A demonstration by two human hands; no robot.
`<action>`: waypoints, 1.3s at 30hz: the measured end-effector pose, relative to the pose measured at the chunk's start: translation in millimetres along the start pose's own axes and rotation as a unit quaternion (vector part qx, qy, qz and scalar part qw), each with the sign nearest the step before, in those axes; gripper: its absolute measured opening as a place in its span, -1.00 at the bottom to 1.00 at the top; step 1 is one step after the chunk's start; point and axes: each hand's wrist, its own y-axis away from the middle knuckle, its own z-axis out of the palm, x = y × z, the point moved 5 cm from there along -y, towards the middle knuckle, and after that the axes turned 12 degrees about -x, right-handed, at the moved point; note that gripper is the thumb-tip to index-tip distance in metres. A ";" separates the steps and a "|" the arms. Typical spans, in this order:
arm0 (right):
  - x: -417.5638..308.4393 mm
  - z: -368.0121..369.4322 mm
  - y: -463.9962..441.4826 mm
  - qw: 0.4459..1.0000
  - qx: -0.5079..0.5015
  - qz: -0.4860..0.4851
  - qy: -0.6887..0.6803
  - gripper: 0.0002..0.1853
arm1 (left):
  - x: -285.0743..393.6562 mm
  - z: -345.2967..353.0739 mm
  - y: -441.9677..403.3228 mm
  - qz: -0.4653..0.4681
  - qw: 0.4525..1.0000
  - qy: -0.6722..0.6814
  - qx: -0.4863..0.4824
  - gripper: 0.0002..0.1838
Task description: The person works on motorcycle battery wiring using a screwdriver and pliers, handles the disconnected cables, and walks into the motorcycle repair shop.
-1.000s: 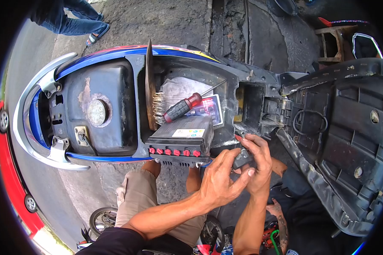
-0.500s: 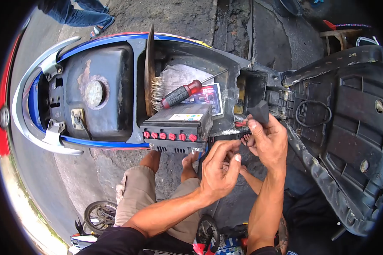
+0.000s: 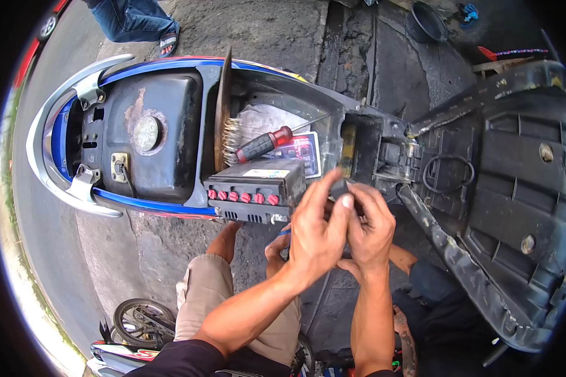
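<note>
A small black rubber-like piece (image 3: 339,188) is pinched between both hands, just below the battery compartment of an opened scooter; its full shape is hidden by fingers. My left hand (image 3: 319,232) presses it with thumb and fingers from the left. On the other side, my right hand (image 3: 370,227) grips it with bent fingers. Left of the hands, a black battery (image 3: 264,179) with several red caps rests on the storage well's near edge. Behind it lie a red-and-black screwdriver (image 3: 264,144) and a wire brush (image 3: 224,107) standing on its side.
A grey cloth (image 3: 267,118) and a blister-type card (image 3: 306,154) lie in the storage well. The fuel tank cap (image 3: 146,133) is to the left, the raised seat (image 3: 516,182) to the right. Other people's legs are near, and a black basin (image 3: 426,24) stands behind.
My right hand has brought the black piece left and slightly down to my left hand, which has closed on it too. The view has shifted slightly.
</note>
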 end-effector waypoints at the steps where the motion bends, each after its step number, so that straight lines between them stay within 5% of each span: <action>1: 1.1 -3.4 0.5 1.000 0.016 -0.019 -0.013 -0.75 | -5.6 1.7 -3.1 -0.020 0.999 0.037 -0.002 -0.61; 7: 50.3 -0.9 42.9 0.957 0.136 0.085 -0.242 -0.84 | -9.5 -2.7 -3.4 -0.054 0.997 -0.031 -0.044 -0.71; 10: 102.4 42.6 58.1 0.915 0.089 0.198 -0.340 -0.79 | -0.7 -4.4 -6.6 0.091 0.982 -0.163 -0.002 -0.72; 13: 137.1 74.2 66.4 0.910 0.090 0.157 -0.372 -0.77 | -0.7 -1.1 -7.8 0.089 0.968 -0.234 -0.014 -0.73; 22: 155.4 89.0 33.9 0.965 0.182 0.046 -0.184 -0.72 | -10.1 0.2 -14.0 0.055 0.985 -0.160 -0.022 -0.66; 34: 134.7 100.5 77.0 0.953 0.085 0.150 -0.250 -0.77 | -30.5 -7.2 11.7 0.068 0.993 -0.096 -0.024 -0.71; 39: 147.1 107.4 111.9 0.926 0.024 0.209 -0.312 -0.70 | -40.7 -10.9 37.1 0.078 0.990 -0.120 -0.014 -0.54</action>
